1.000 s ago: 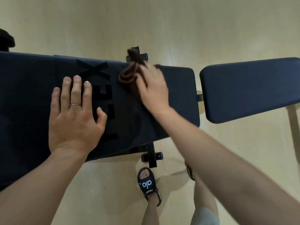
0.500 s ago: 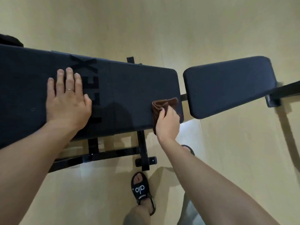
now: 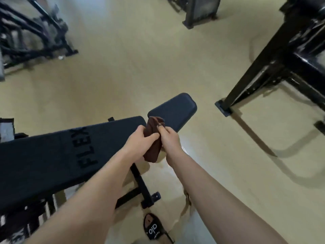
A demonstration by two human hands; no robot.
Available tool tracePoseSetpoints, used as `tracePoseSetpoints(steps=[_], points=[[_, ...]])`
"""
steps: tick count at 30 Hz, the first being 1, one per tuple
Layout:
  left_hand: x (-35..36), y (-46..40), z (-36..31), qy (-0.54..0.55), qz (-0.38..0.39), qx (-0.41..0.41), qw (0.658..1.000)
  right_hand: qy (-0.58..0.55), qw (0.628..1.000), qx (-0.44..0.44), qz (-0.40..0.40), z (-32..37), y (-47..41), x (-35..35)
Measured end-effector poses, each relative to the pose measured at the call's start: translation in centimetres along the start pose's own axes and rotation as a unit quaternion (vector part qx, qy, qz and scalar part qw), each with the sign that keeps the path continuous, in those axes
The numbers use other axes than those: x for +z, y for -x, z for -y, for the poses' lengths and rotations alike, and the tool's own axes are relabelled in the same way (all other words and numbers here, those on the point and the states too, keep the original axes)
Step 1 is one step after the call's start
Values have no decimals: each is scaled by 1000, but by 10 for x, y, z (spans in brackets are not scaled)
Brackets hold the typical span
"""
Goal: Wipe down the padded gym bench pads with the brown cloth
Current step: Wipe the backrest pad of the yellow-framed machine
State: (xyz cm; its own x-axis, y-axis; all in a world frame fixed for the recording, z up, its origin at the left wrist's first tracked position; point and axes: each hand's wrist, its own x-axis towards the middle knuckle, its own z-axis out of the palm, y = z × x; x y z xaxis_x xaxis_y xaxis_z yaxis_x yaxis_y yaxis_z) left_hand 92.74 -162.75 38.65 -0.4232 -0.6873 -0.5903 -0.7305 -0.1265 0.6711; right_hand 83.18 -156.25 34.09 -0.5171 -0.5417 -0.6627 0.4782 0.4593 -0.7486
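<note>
The brown cloth (image 3: 152,138) hangs bunched between both hands, lifted off the bench near the right end of the long pad. My left hand (image 3: 139,140) grips its left side with curled fingers. My right hand (image 3: 168,138) pinches its upper right part. The long dark pad (image 3: 52,155) with the word FLEX runs from the left edge to the middle. The smaller dark seat pad (image 3: 174,110) lies just beyond the cloth, to the upper right.
The bench's black steel frame and foot (image 3: 146,194) stick out below the pad. My sandalled foot (image 3: 154,229) stands on the beige floor. A black machine frame (image 3: 274,55) rises at right, more dark equipment (image 3: 31,37) at the upper left and top.
My left hand left the long pad and came across to the cloth. My right hand lifted the cloth off the pad's right end. The view tilted up, revealing the room.
</note>
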Motion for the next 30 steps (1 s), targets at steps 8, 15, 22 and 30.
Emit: tracePoseSetpoints(steps=[8,15,22,30], points=[[71,67,-149,-121,185,158,962,-76,996,-16,-50,70,95,-172],[205,118,-254,-242,303,249,887,-36,993,-60,-99,73,156,-366],[355,183,-367,-430,362,382,733,1,973,-178,-147,70,218,-537],[486,230,-457,-465,363,490,642,-27,940,-207,-270,59,257,-669]])
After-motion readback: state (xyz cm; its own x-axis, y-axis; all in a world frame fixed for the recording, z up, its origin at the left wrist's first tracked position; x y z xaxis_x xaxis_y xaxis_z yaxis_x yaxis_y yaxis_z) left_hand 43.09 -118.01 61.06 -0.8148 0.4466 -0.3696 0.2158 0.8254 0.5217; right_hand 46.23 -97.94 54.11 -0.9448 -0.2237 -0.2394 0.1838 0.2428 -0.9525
